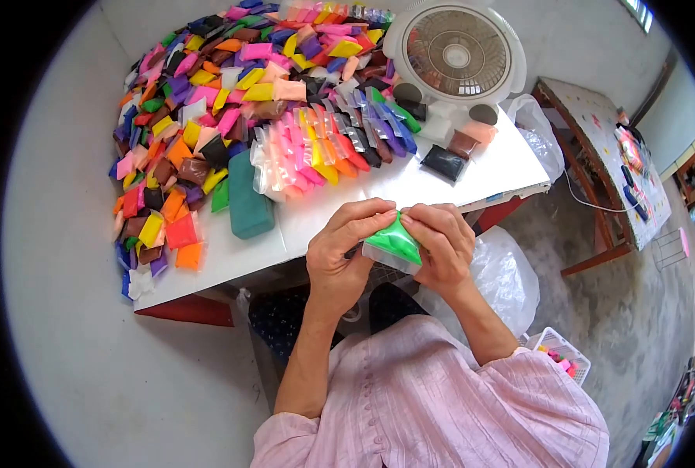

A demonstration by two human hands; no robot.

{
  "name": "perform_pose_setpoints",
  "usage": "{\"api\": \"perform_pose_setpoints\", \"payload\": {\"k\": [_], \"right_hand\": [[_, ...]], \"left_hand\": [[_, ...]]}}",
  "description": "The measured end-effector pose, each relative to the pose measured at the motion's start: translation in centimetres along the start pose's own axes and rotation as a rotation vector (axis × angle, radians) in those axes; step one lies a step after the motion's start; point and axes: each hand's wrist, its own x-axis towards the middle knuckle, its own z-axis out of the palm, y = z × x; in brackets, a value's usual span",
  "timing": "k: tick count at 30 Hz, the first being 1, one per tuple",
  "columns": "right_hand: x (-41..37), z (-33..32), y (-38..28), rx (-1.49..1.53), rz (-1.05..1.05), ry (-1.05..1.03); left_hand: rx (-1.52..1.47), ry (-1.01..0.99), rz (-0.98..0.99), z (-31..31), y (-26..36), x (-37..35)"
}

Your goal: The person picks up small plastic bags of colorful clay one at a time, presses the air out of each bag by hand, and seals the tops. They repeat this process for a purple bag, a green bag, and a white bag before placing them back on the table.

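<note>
Both hands hold one small clear packet of bright green clay (396, 240) just off the table's front edge. My left hand (346, 243) grips its left side, with the thumb and fingers closed on it. My right hand (444, 242) pinches the upper right part. The packet's clear flap hangs toward me. Beyond the hands, a black packet (443, 162) and a brown packet (463, 144) lie on the white table (316, 226). Rows of colored packets (308, 152) stand to the left, beside a dark green block (250, 195).
A large heap of colored packets (199, 101) covers the table's left and back. A fan (456, 56) stands at the back right. Plastic bags (503, 281) and a white basket (558, 351) are on the floor at right. Another table (597, 156) stands farther right.
</note>
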Motion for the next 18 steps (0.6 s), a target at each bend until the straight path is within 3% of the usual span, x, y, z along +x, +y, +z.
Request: {"api": "perform_pose_setpoints", "payload": {"k": [18], "right_hand": [[0.33,-1.04,-0.39,0.116,0.052,0.003]], "left_hand": [[-0.070,0.022,-0.029,0.02,0.74,-0.05]]}}
